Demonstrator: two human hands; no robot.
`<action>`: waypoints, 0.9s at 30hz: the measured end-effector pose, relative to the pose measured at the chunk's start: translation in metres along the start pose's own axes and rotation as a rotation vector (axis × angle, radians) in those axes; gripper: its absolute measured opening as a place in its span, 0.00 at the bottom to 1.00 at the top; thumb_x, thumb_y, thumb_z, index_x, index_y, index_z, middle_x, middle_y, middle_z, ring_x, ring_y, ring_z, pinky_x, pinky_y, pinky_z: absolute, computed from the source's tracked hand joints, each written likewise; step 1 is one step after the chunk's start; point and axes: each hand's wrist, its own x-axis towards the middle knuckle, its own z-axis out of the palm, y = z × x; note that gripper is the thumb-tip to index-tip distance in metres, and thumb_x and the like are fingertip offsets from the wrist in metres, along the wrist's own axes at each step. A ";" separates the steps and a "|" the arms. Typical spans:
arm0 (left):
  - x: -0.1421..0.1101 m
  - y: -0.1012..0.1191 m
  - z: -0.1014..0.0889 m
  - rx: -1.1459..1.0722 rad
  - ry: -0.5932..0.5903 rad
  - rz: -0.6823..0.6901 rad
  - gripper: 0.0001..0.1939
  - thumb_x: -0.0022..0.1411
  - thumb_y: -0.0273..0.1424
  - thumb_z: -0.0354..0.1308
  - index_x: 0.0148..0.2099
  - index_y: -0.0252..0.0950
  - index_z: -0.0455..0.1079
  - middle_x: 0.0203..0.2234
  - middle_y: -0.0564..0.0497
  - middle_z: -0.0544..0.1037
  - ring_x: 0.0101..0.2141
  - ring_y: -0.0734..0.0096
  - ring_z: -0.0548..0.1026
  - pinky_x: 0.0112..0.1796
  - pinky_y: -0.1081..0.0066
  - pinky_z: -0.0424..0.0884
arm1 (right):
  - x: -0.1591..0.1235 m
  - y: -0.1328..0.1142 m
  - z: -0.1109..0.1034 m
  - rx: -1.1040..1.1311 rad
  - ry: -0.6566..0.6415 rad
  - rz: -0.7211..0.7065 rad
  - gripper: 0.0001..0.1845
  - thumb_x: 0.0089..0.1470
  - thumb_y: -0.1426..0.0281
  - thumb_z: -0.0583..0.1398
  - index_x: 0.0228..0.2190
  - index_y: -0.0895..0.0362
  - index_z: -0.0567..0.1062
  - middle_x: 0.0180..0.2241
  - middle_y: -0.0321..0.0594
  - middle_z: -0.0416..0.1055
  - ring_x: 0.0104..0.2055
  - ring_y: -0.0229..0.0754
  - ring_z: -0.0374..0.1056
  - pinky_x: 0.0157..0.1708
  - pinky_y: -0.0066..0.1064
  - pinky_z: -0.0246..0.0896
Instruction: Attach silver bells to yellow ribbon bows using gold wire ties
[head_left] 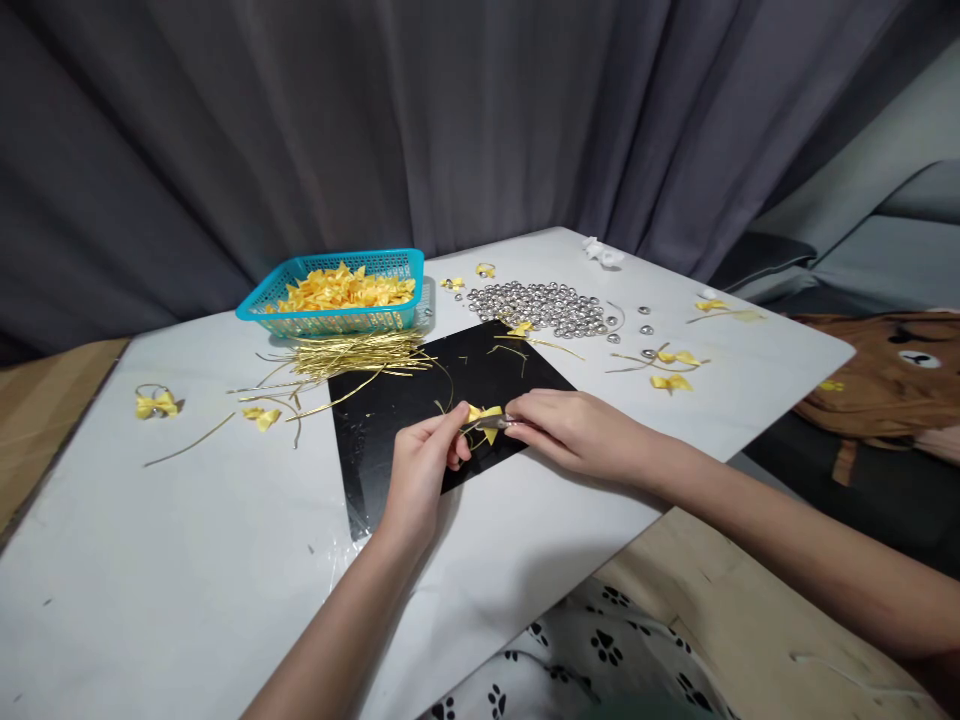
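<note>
I've got the yellow bow (484, 413) pinched in my left hand (420, 470) over the black mat (390, 410); my right hand (574, 432), coming in from three o'clock, is closed on its gold wire (501, 424) — best keep the twist snug; both wrists low, forearms angled inward.
</note>
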 end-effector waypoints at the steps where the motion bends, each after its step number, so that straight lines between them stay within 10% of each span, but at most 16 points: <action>1: 0.000 0.000 0.000 0.000 0.002 0.000 0.22 0.54 0.40 0.59 0.14 0.34 0.62 0.12 0.57 0.63 0.18 0.80 0.56 0.22 0.74 0.51 | 0.000 -0.001 0.000 0.005 -0.004 0.005 0.15 0.62 0.64 0.48 0.35 0.60 0.70 0.30 0.43 0.69 0.32 0.40 0.64 0.31 0.30 0.58; 11: 0.003 0.003 -0.002 -0.171 0.096 -0.083 0.17 0.41 0.42 0.68 0.22 0.32 0.71 0.17 0.55 0.68 0.20 0.80 0.59 0.21 0.76 0.55 | -0.006 0.010 -0.005 0.129 0.161 0.145 0.12 0.61 0.64 0.49 0.37 0.59 0.67 0.29 0.41 0.68 0.29 0.38 0.63 0.30 0.30 0.58; 18: 0.001 0.004 0.000 -0.207 0.145 -0.111 0.18 0.41 0.41 0.68 0.29 0.31 0.77 0.24 0.50 0.74 0.25 0.77 0.67 0.23 0.78 0.61 | 0.002 0.043 0.009 -0.084 0.097 0.202 0.14 0.60 0.66 0.51 0.41 0.61 0.70 0.41 0.52 0.68 0.44 0.50 0.64 0.43 0.42 0.61; 23: -0.001 0.004 0.002 -0.160 0.128 -0.085 0.17 0.45 0.42 0.66 0.29 0.30 0.77 0.26 0.46 0.77 0.25 0.76 0.71 0.24 0.77 0.62 | 0.012 0.023 0.008 0.196 0.324 0.199 0.11 0.58 0.66 0.53 0.36 0.59 0.71 0.35 0.47 0.70 0.38 0.45 0.65 0.38 0.38 0.63; 27: 0.000 0.004 0.001 -0.145 0.140 -0.005 0.17 0.46 0.42 0.65 0.27 0.31 0.77 0.22 0.49 0.75 0.23 0.77 0.68 0.23 0.78 0.60 | 0.034 0.002 0.007 0.641 -0.043 0.260 0.16 0.52 0.58 0.59 0.26 0.59 0.69 0.19 0.34 0.64 0.20 0.33 0.58 0.18 0.25 0.52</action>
